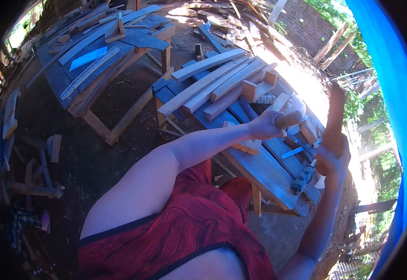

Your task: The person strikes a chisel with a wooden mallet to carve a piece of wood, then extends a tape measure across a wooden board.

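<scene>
My left hand (265, 125) is closed around a rounded wooden handle (289, 120) above the workbench; whatever the handle belongs to is hidden. My right hand (331, 156), at the bench's right side, grips a long brown piece of wood (336, 109) that points upward. Below my right hand, a dark tool with a ribbed grip (302, 179) lies on the workbench (264, 175). Close by is a light blue strip (292, 152). Several planed wooden bars (217, 86) lie stacked on the bench's far part, beside a U-shaped wooden piece (259, 88).
A second table (56, 84) at the left carries long boards and a bright blue-white piece (89, 59). Scrap wood (231, 21) litters the ground behind. A blue tarp (394, 70) hangs at the right. Wooden frames (35, 186) stand at the far left, near part of another person (24, 224).
</scene>
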{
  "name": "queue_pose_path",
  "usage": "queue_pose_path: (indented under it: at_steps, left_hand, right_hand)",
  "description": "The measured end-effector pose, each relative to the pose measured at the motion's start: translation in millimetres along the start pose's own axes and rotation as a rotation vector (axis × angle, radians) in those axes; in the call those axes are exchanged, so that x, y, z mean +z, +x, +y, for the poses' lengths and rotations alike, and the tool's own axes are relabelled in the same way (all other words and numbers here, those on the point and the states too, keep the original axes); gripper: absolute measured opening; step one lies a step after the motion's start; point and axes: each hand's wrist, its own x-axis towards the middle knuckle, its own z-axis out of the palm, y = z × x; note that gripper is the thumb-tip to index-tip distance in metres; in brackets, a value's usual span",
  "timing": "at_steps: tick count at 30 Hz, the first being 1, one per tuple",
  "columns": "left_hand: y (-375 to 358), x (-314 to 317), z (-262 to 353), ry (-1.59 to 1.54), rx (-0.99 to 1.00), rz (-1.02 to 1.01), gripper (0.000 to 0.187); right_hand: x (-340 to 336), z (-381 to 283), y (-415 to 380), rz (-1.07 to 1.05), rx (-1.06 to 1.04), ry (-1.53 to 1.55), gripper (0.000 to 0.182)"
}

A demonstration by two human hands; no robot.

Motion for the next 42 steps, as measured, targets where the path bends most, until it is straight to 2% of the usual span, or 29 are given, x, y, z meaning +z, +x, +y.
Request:
queue_pose_path:
  at_steps: [2,3,4,5,7,8,9,10,12,13,15,16,18,19,21,23,26,28,32,34,35,37,38,42]
  left_hand:
    - [2,0,0,0.012,-0.004,-0.016,0.013]
    - [3,0,0,0.017,-0.003,-0.016,0.013]
    - [2,0,0,0.028,0.005,-0.010,0.012]
    - [2,0,-1,0.041,0.013,-0.002,0.013]
    - [1,0,-9,-0.048,-0.003,-0.016,0.017]
    - [1,-3,-12,-0.143,-0.019,-0.031,0.023]
    - [0,-5,-3,-0.084,0.068,-0.009,0.027]
    - [-3,-5,4,-0.021,0.150,0.015,0.031]
    - [-4,-8,-10,0.140,0.108,0.020,0.032]
    - [-4,-8,-14,0.170,0.107,0.042,0.032]
    - [-6,-7,-18,0.176,0.151,0.092,0.031]
    - [-9,-8,-17,0.193,0.155,0.101,0.031]
    - [-11,-12,-11,0.085,0.116,0.111,0.021]
    - [-10,-18,-7,0.099,0.120,0.119,0.021]
    - [-12,-28,2,-0.062,0.001,0.232,0.011]
    - [-13,-39,0,-0.137,-0.062,0.297,0.012]
    - [-11,-51,-13,-0.303,-0.067,0.324,0.015]
    - [-12,-48,-8,-0.248,-0.070,0.339,0.014]
    - [-13,-34,2,-0.176,-0.077,0.388,0.014]
    - [-13,-31,4,-0.073,0.056,0.394,0.014]
    - [-13,-30,4,-0.072,0.056,0.403,0.014]
    - [-14,-32,6,-0.112,-0.030,0.350,0.014]
    - [-14,-32,7,-0.109,-0.030,0.357,0.014]
    - [-17,-28,16,-0.142,0.000,0.263,0.013]
  right_hand:
    - [-9,17,5,0.118,-0.108,0.218,0.051]
    - [-7,27,5,0.169,-0.021,0.278,0.049]
    - [-2,40,6,0.167,-0.025,0.285,0.049]
    - [4,52,6,0.061,-0.069,-0.055,0.050]
    - [12,60,2,-0.062,-0.131,-0.377,0.052]
    - [16,61,-1,-0.079,-0.118,-0.217,0.049]
    - [21,61,-2,-0.108,-0.106,-0.056,0.047]
    - [26,59,-3,-0.143,-0.127,-0.032,0.047]
    - [35,57,-7,-0.087,0.151,0.248,0.046]
    - [44,65,-8,-0.117,0.138,0.267,0.046]
    - [65,94,-8,-0.018,0.228,0.431,0.042]
    - [72,114,-8,-0.032,0.219,0.441,0.042]
    - [86,158,-6,-0.100,0.363,0.238,0.035]
    - [93,180,-7,-0.112,0.353,0.245,0.035]
    - [105,217,-12,-0.157,0.390,0.298,0.031]
    - [115,234,-18,-0.149,0.378,0.384,0.030]
    - [119,245,-22,-0.106,0.348,0.438,0.028]
    - [120,249,-18,-0.093,0.319,0.414,0.027]
    - [117,254,-11,-0.100,0.461,0.400,0.028]
    - [115,238,-13,-0.125,0.498,0.404,0.029]
    - [116,221,-18,-0.122,0.501,0.445,0.029]
    - [117,222,-18,-0.126,0.503,0.488,0.029]
    - [113,242,-16,-0.145,0.522,0.480,0.033]
    - [114,239,-17,-0.155,0.547,0.458,0.041]
